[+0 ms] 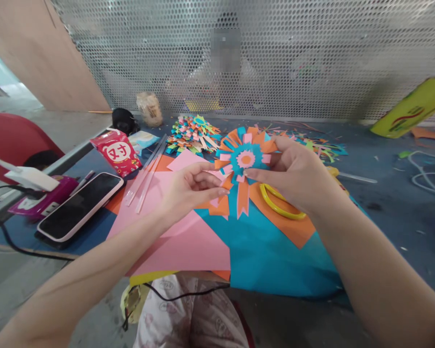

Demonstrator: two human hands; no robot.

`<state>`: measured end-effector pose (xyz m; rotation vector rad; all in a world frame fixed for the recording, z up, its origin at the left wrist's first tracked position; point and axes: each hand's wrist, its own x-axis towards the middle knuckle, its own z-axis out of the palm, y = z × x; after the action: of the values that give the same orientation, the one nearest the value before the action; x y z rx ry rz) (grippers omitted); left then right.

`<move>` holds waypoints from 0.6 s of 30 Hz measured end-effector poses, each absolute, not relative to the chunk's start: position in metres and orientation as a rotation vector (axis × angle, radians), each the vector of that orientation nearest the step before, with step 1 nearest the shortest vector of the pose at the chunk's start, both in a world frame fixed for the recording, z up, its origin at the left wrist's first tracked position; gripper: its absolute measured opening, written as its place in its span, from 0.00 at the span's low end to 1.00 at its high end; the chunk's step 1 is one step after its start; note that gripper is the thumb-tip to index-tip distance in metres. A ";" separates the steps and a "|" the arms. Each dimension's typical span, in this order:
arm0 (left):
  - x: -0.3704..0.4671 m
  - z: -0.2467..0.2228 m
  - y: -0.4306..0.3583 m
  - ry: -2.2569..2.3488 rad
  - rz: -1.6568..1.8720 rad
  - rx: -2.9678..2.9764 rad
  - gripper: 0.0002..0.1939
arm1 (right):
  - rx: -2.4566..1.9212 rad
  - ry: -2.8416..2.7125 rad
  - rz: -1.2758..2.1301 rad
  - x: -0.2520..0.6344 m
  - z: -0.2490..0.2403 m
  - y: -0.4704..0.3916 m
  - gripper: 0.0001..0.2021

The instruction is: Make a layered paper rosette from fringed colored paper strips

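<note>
Between both hands I hold up a paper flower (246,158) with orange, blue and pink layers and ribbon-like tails hanging below. My left hand (194,186) pinches its lower left edge between thumb and fingers. On the right side, my right hand (293,171) grips the flower, its thumb lying across the front near the centre. Beneath the hands lie a pink paper sheet (181,246), a blue paper sheet (282,256) and an orange paper piece (299,234). Yellow-handled scissors (281,208) rest on the orange piece, partly hidden by my right hand.
Behind the flower sits a pile of colourful paper flowers (194,135) and paper scraps (326,147). Clear sticks (143,186), a phone (81,208), a red snack packet (116,152) and a purple power strip (43,198) are at left. A perforated metal panel (311,58) closes the back.
</note>
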<state>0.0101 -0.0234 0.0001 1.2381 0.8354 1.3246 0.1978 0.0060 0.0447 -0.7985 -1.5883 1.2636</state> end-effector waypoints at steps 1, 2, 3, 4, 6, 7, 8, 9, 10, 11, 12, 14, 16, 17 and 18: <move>0.010 0.000 -0.023 0.830 1.325 1.235 0.22 | -0.809 -1.585 1.264 0.198 0.045 0.006 0.14; 0.010 0.000 -0.023 0.826 1.319 1.233 0.22 | -0.821 -1.577 1.265 0.198 0.045 0.006 0.14; 0.009 0.000 -0.023 0.825 1.309 1.235 0.21 | -0.832 -1.565 1.266 0.198 0.045 0.006 0.14; 0.008 0.000 -0.023 0.824 1.297 1.238 0.21 | -0.841 -1.552 1.262 0.198 0.046 0.007 0.14; 0.007 0.001 -0.023 0.825 1.268 1.244 0.20 | -0.854 -1.532 1.248 0.199 0.046 0.007 0.15; 0.007 0.001 -0.023 0.829 1.252 1.246 0.20 | -0.859 -1.527 1.242 0.199 0.046 0.007 0.15; 0.006 0.002 -0.023 0.834 1.236 1.247 0.19 | -0.863 -1.526 1.240 0.200 0.047 0.007 0.16; 0.006 0.003 -0.024 0.841 1.225 1.245 0.19 | -0.863 -1.527 1.237 0.201 0.047 0.008 0.17; 0.007 0.004 -0.024 0.849 1.216 1.243 0.19 | -0.860 -1.530 1.235 0.201 0.047 0.008 0.17; 0.007 0.004 -0.025 0.859 1.206 1.243 0.19 | -0.854 -1.532 1.234 0.202 0.048 0.008 0.16; 0.008 0.005 -0.026 0.868 1.200 1.244 0.19 | -0.848 -1.532 1.233 0.202 0.048 0.008 0.16; 0.009 0.007 -0.027 0.882 1.196 1.251 0.19 | -0.839 -1.518 1.234 0.203 0.048 0.009 0.17; 0.009 0.008 -0.028 0.892 1.196 1.262 0.19 | -0.835 -1.507 1.248 0.204 0.048 0.010 0.17; 0.009 0.008 -0.028 0.895 1.198 1.265 0.19 | -0.831 -1.505 1.252 0.204 0.047 0.010 0.17; 0.009 0.008 -0.028 0.895 1.203 1.265 0.20 | -0.824 -1.506 1.255 0.204 0.047 0.011 0.17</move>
<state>0.0088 -0.0280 0.0084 1.2646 0.8951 1.2028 0.2040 0.0107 0.0469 -0.8240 -1.5062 1.2554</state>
